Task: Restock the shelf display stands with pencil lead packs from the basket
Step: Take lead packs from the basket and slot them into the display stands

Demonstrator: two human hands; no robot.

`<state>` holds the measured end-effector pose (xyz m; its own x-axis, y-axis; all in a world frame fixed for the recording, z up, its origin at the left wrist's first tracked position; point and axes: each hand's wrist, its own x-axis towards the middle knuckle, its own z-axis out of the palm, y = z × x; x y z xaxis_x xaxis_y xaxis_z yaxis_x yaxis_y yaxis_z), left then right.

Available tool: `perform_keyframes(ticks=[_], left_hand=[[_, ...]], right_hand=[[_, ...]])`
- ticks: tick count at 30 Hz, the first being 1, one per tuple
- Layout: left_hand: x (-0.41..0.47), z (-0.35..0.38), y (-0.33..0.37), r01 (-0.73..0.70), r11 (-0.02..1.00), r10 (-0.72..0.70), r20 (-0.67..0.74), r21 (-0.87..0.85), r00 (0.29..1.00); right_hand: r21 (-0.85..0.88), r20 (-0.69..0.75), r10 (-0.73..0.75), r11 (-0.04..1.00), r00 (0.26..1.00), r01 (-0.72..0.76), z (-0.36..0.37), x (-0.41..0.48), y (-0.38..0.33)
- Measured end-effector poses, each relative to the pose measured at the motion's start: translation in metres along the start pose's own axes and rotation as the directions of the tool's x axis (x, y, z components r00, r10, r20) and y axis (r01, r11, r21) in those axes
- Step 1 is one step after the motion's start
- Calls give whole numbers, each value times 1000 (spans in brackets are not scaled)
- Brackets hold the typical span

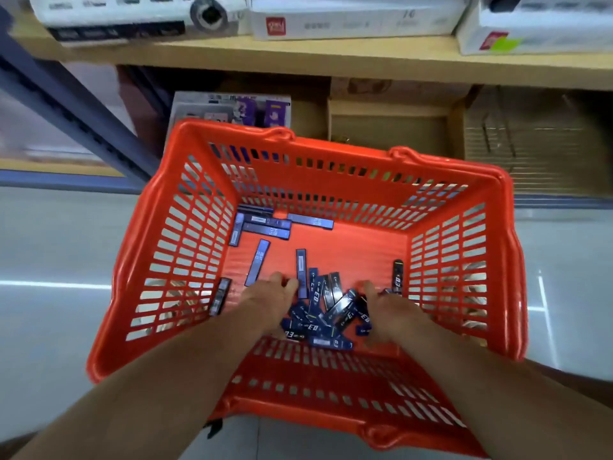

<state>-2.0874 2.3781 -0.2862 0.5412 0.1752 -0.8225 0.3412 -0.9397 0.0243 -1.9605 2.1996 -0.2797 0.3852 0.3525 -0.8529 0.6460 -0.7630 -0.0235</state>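
In the head view, we look down into a red basket [159, 260] with a pale floor [49, 244] around it and a wooden shelf board [331, 58] beyond it. Both forearms reach in over the near rim. A loose heap of dark blue pencil lead packs [326, 313] lies on the basket bottom, close to the near wall. The left hand [265, 303] sits at the heap's left edge and the right hand [388, 310] at its right edge, so the heap lies between the two hands and touches both. The fingers of each hand bend downward into the packs. The backs of the hands hide the fingertips, so we cannot tell whether either hand has closed on a pack or merely touches the heap. Other packs lie apart from the hands. A corner cluster [265, 224] occupies the far left of the bottom. A single pack [257, 262] lies between that cluster and the left hand. A leaning pack [219, 296] rests against the left wall. A dark pack [397, 275] stands beside the right wall, just beyond the right hand. White boxes [355, 18] rest on the shelf board.
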Motion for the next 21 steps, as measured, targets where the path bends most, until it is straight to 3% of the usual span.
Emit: perform_keyframes(ticks=[4, 7, 10, 13, 15, 18, 21], left_hand=[[13, 12, 9, -149, 964, 161, -37, 221, 986], [18, 16, 3, -235, 937, 260, -67, 259, 963], [19, 12, -6, -170, 973, 191, -130, 155, 973], [19, 6, -16, -62, 998, 58, -270, -8, 961], [17, 7, -19, -60, 998, 55, -314, -7, 948], [13, 11, -12, -203, 962, 252, -318, 180, 914], [19, 8, 1, -295, 901, 365, -191, 316, 911]], right_hand=[[46, -175, -22, 998, 984, 30, 31, 9, -9], [234, -293, -21, 968, 956, 93, 41, 16, -19], [425, -389, 16, 890, 921, 164, 35, 26, -31], [446, -449, 11, 869, 894, 213, 19, 37, -40], [477, -462, 67, 859, 885, 184, 7, 42, -44], [508, -473, 161, 853, 866, 119, 2, 48, -49], [508, -492, 173, 853, 853, 120, 3, 53, -59]])
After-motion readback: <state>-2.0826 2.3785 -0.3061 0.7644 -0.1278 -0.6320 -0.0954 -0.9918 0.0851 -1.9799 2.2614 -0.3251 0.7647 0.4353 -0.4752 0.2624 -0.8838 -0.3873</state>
